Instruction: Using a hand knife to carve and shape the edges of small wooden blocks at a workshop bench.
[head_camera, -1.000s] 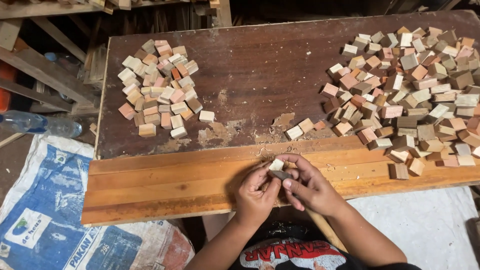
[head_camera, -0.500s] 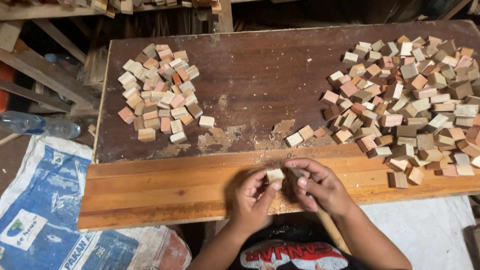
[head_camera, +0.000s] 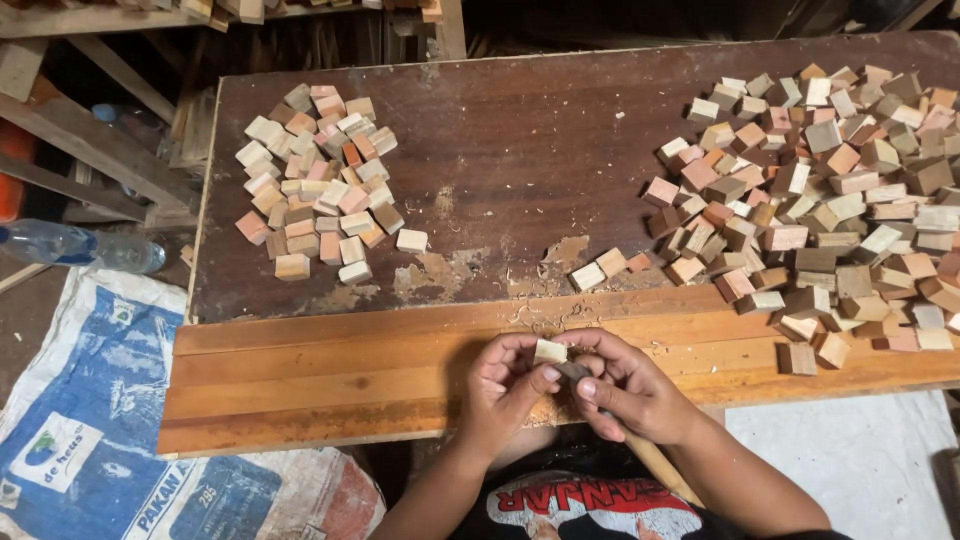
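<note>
My left hand (head_camera: 503, 385) pinches a small pale wooden block (head_camera: 549, 351) over the near edge of the table. My right hand (head_camera: 628, 386) is closed around a dark tool (head_camera: 573, 370) whose tip meets the block; a wooden handle (head_camera: 662, 466) runs back from that hand toward my body. A small heap of wooden blocks (head_camera: 316, 182) lies at the table's far left. A much larger heap of blocks (head_camera: 820, 205) covers the right side.
The dark brown tabletop (head_camera: 510, 150) has orange planks (head_camera: 330, 370) along its near edge, with shavings scattered there. A plastic bottle (head_camera: 80, 247) and a blue and white sack (head_camera: 90, 440) lie on the floor at left. Wooden beams (head_camera: 80, 140) lean behind.
Both hands stay at the table's near edge with the block. The fingers have shifted a little around it and the camera has tilted slightly.
</note>
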